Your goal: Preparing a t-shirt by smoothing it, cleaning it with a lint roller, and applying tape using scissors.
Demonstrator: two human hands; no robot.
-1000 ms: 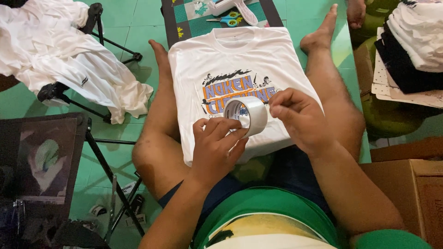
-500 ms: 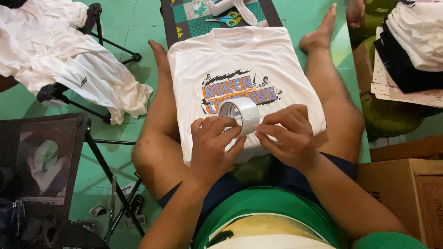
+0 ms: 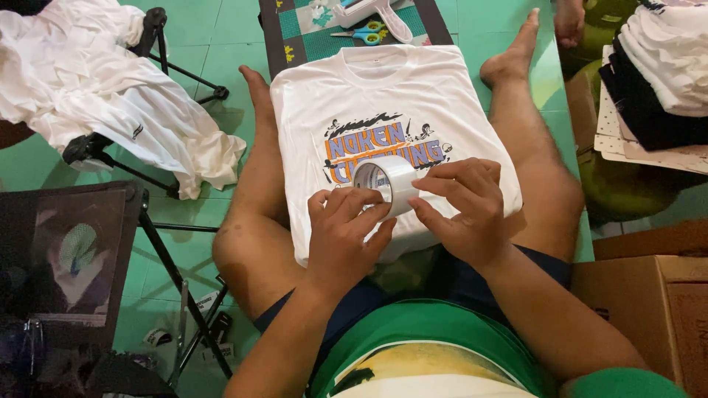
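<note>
Green floor tiles fill the background, and a person sits on them with bare legs stretched out, a white printed T-shirt (image 3: 391, 140) laid flat across the lap. That shirt is our landmark. Right over its lower half, just below the orange and blue chest graphic, sits the roll of clear packing tape (image 3: 387, 184), held up between both hands.

Left hand (image 3: 346, 232) comes in from below the roll, wrist low over the shirt's hem, fingers curled up and over the near rim: a closed grip on the tape roll, steadying it. Right hand (image 3: 461, 210) reaches across from the shirt's right side, fingers bent and bunched, fingertips pressed on the roll's outer face. It too is closed onto the roll, more a pinch than a full wrap.

My read: this is the hunt for the tape's loose end, thumb and nail working the surface while the other hand keeps the roll from turning. Whether the end is lifted yet, I cannot tell. Getting it free would call for a fine nail pick at the edge and a firm hold against the pull.

Beyond the shirt's collar lies a patterned mat with scissors (image 3: 363, 32); left of the shirt, white garments (image 3: 96, 96) drape over a folding stand; right of it, a cardboard box (image 3: 649, 287).
</note>
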